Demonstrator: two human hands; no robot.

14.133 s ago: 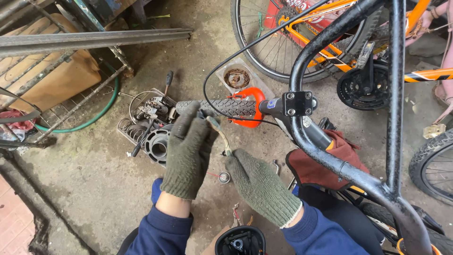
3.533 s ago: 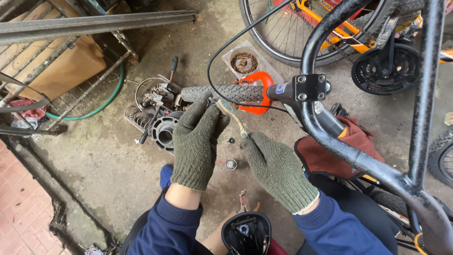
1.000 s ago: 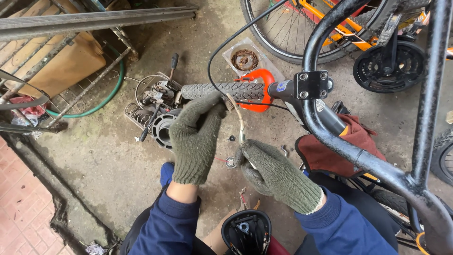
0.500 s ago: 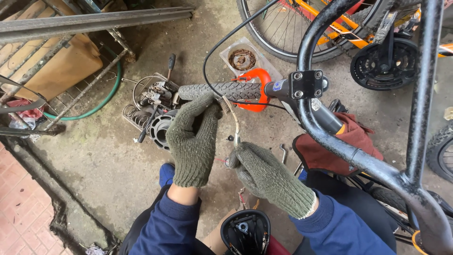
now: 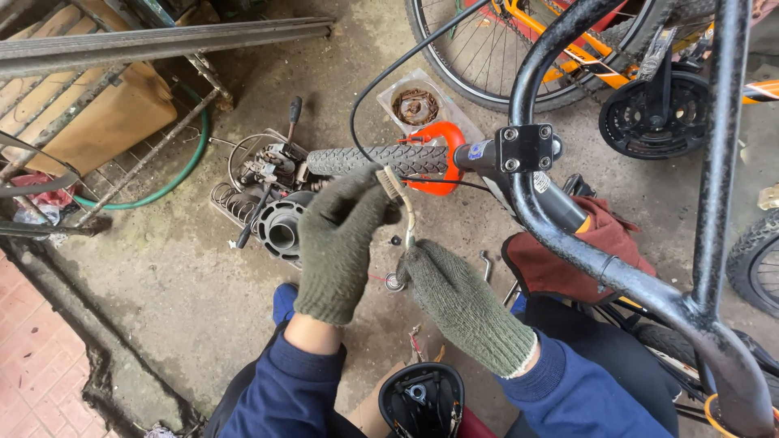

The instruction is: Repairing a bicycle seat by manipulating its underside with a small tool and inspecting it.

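Head view | left hand (image 5: 339, 243) still grips brush (image 5: 396, 188) | right hand (image 5: 454, 296) closed on its handle, drawn lower

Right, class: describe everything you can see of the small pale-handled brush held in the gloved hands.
The small pale-handled brush is slim, with short light bristles at its upper end, just under the black ribbed handlebar grip. Its handle looks like wood or plastic and runs down, slightly tilted. The left hand in a green knitted glove touches it near the bristle end; the right hand, gloved alike, grips the lower end. It is off the ground.
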